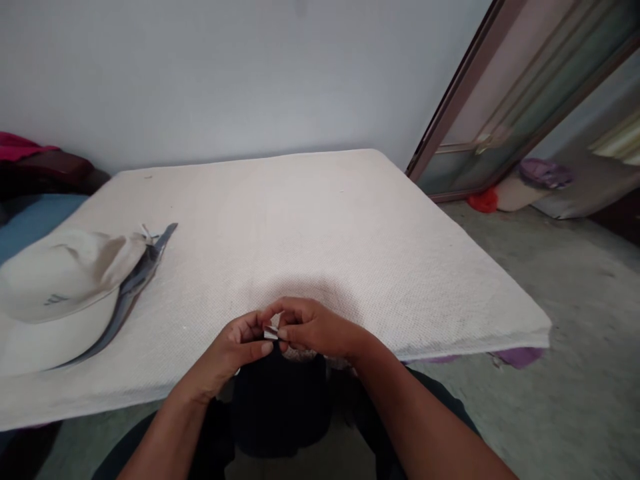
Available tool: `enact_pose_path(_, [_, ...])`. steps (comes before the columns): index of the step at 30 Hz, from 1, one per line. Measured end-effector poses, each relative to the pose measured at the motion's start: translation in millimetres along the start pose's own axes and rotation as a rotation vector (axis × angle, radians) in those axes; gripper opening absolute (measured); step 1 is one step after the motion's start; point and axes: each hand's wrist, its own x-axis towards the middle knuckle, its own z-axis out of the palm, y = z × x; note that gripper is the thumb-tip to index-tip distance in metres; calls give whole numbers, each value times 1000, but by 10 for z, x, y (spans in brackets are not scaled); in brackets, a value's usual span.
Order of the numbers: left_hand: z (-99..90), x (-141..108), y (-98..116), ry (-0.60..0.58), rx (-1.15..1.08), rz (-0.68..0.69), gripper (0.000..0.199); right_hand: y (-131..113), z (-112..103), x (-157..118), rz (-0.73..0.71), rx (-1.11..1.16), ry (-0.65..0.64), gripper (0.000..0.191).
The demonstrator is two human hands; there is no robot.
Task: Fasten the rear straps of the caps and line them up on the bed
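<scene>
Near the front edge of a white cloth-covered surface (300, 227), my left hand (235, 347) and my right hand (315, 327) meet. Between their fingertips is a small shiny metal piece (271, 333). The thumb and fingers of my left hand pinch its left side, and those of my right hand grip its right side. A dark cap-like item (280, 400) is just below both hands; whether the metal piece joins it cannot be made out.
At the left lie a light cap (65, 287) and a dark flat item in clear wrapping (135, 280) under it. A wall stands behind the surface. A sliding door (470, 127) and a red item (484, 200) on the floor are at the right.
</scene>
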Motion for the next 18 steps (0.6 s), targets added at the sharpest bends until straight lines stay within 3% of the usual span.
enact_pose_path(11, [75, -27, 21, 178, -164, -35, 19, 84, -6, 37, 9, 92, 6, 30])
enact_pose_path(18, [62, -25, 6, 89, -158, -30, 18, 89, -3, 43, -9, 91, 22, 26])
